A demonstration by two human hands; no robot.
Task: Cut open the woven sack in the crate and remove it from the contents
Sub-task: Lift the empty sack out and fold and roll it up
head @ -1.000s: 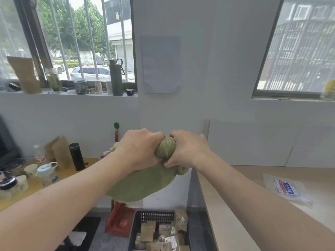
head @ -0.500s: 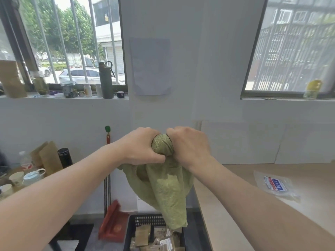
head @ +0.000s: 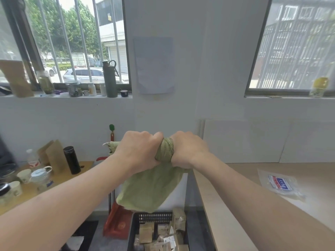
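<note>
Hands: two, left [head: 139, 151] and right [head: 188, 149]. Green sack [head: 150, 189]: one. Black crate [head: 154, 217]: one, with several brown packets [head: 146, 232] inside, exact number unclear. Windows: two. Sill, left window: one tall green bottle [head: 109, 78], two small white bottles [head: 92, 89], two jars [head: 73, 88]. Left tabletop: one black flask [head: 71, 160]. Right tabletop [head: 226, 205]: one clear bag [head: 280, 184]. Wall: one paper sheet [head: 154, 65].

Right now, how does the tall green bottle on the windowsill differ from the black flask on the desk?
The green bottle is taller and has a loop handle on top; the black flask is shorter and plain-capped. The bottle stands on the windowsill, the flask on the wooden desk. Both are upright cylinders.
</note>
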